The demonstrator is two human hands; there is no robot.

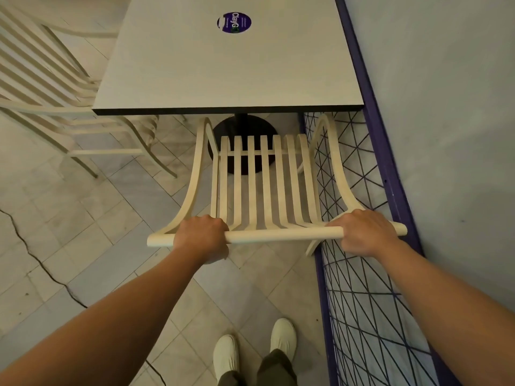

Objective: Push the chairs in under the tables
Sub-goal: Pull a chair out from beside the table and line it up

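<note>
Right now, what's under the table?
Black post and round base, seen partly through the chair slats. The chair's arm fronts reach about the table edge. Anything farther under is covered by the top.

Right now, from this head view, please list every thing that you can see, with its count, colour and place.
table: 1, pale grey top with dark edge, ahead at centre
sticker: 1, purple, round, on the table top, far end
table base: 1, black, on the floor under the table
held chair: 1, cream, slatted, its front at the table's near edge
other chair: at least 1, cream, left of the table
mesh fence: 1, purple, along the right side
wall: 1, pale grey, behind the fence
floor: grey tiles; dark crack at left
shoes: 2, white, bottom centre
left hand: 1, grips the held chair's top rail, left part
right hand: 1, grips the same rail, right part
</note>
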